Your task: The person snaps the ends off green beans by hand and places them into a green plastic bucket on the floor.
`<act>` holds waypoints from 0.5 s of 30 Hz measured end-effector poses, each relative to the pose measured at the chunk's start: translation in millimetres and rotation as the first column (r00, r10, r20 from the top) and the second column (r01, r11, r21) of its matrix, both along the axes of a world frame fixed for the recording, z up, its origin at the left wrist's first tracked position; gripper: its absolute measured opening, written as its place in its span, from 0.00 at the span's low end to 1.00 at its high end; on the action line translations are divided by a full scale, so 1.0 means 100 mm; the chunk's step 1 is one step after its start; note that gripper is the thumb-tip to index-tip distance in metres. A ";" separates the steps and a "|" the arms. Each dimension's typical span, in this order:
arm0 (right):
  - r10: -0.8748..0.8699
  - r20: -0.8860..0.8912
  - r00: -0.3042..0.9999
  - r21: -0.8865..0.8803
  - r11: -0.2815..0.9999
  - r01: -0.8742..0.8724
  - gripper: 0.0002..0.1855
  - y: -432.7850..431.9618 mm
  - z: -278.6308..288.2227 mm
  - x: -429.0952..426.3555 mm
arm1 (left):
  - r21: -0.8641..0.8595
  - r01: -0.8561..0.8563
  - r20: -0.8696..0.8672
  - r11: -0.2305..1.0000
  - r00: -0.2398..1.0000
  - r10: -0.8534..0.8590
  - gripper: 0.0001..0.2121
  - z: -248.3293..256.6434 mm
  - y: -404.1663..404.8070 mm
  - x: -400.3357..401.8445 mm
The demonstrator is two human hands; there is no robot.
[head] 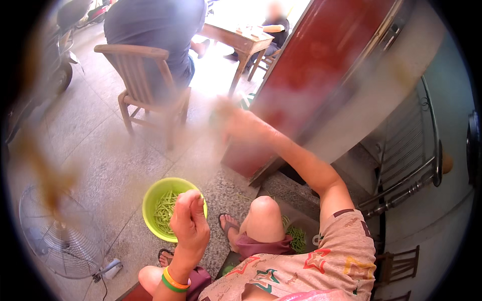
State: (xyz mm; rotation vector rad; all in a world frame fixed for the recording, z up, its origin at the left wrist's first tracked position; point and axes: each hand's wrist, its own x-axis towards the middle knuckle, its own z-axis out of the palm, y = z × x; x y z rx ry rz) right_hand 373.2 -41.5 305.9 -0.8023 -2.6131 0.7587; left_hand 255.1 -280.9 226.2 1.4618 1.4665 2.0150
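My left hand is raised over the right side of a yellow-green plastic basin, its fingers curled in; whether something small is pinched there I cannot tell. Cut green bean pieces lie inside the basin on the floor. My right hand reaches forward near the edge of the red door, blurred by haze on the lens, so its fingers and anything in them are unclear. More green beans lie low beside my right knee. An orange and a green band circle my left wrist.
A floor fan stands at the left. Ahead, a person sits on a wooden chair, near a wooden table with another person beyond. A red door and a metal railing are on the right; a scooter stands far left.
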 end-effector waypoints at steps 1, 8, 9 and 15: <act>0.007 0.012 1.000 0.035 0.999 -0.007 0.41 0.01 0.06 -0.02 | -0.038 0.017 0.026 0.999 1.000 -0.016 0.06 0.00 0.01 0.01; -0.082 -0.105 0.991 0.119 0.988 0.094 0.46 0.33 0.49 -0.06 | -0.013 0.188 0.362 0.982 0.917 -0.170 0.03 0.10 0.06 0.09; -0.167 -0.146 0.975 -0.009 0.986 0.167 0.46 0.17 0.72 -0.18 | -0.022 0.175 0.391 0.984 0.908 -0.152 0.03 0.09 0.05 0.04; -0.263 0.004 0.965 -0.080 0.962 0.263 0.46 0.49 0.93 -0.18 | -0.039 0.220 0.448 0.975 0.876 -0.179 0.03 0.03 0.12 0.03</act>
